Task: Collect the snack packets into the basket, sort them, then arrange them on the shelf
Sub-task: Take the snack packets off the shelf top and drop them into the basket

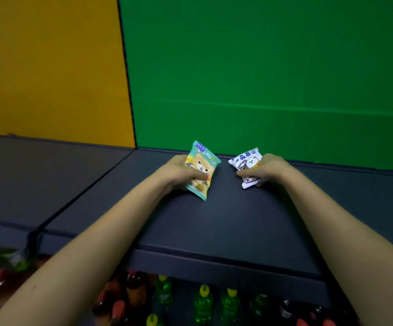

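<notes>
A teal and yellow snack packet (pixel 202 165) with a cartoon bear stands tilted on the dark shelf top (pixel 226 220), near the back wall. My left hand (pixel 181 171) grips it from the left, thumb across its front. To its right lies a white and purple snack packet (pixel 247 161) with cartoon animals. My right hand (pixel 267 167) grips that one from the right, fingers curled round its lower part. Both arms reach forward over the shelf top. No basket is in view.
The green wall (pixel 261 78) and the yellow wall (pixel 50 67) stand right behind the shelf top. Another dark shelf section (pixel 38 172) adjoins at the left. Below the front edge stand several drink bottles (pixel 203 302) with green, yellow and red tops.
</notes>
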The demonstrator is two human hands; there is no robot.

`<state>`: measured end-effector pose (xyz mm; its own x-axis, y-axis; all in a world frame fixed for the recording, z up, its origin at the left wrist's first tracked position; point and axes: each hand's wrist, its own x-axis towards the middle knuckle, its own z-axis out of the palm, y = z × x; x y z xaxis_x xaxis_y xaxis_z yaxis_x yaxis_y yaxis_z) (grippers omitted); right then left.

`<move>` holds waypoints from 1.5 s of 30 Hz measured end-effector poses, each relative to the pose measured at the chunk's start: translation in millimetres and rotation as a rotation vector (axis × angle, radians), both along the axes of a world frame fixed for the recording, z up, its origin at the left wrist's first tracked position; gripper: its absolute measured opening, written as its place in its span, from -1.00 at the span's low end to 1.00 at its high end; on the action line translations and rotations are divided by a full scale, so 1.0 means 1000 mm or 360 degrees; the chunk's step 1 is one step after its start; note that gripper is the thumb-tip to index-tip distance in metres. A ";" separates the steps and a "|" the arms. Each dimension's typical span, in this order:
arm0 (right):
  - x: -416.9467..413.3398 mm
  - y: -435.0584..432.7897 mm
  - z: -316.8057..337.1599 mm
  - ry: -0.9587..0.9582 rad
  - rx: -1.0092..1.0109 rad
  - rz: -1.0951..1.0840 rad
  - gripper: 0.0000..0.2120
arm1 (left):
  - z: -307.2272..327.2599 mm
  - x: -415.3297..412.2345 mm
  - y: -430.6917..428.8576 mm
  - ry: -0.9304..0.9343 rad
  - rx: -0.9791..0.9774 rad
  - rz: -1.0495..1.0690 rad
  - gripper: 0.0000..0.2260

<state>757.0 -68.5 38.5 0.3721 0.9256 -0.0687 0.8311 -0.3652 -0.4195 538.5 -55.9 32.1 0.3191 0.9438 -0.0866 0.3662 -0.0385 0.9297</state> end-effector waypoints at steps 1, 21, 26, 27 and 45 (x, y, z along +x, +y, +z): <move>-0.009 -0.004 0.004 0.0028 0.0048 0.0097 -0.66 | 0.001 -0.016 -0.008 -0.0114 0.0020 0.0071 -0.84; -0.459 -0.143 -0.082 0.1052 0.0129 0.1627 -0.56 | -0.122 -0.405 -0.357 -0.0638 0.0292 0.2171 -0.81; -0.576 -0.187 -0.155 0.1219 -0.0287 0.1721 -0.65 | -0.183 -0.486 -0.416 -0.0723 0.0113 0.2402 -0.83; -0.598 -0.195 -0.169 0.1228 -0.0355 0.1722 -0.66 | -0.195 -0.502 -0.423 -0.0736 0.0069 0.2437 -0.83; -0.870 -0.136 -0.356 0.1035 -0.0907 0.1576 -0.61 | -0.371 -0.746 -0.361 -0.0961 -0.0500 0.2540 -0.86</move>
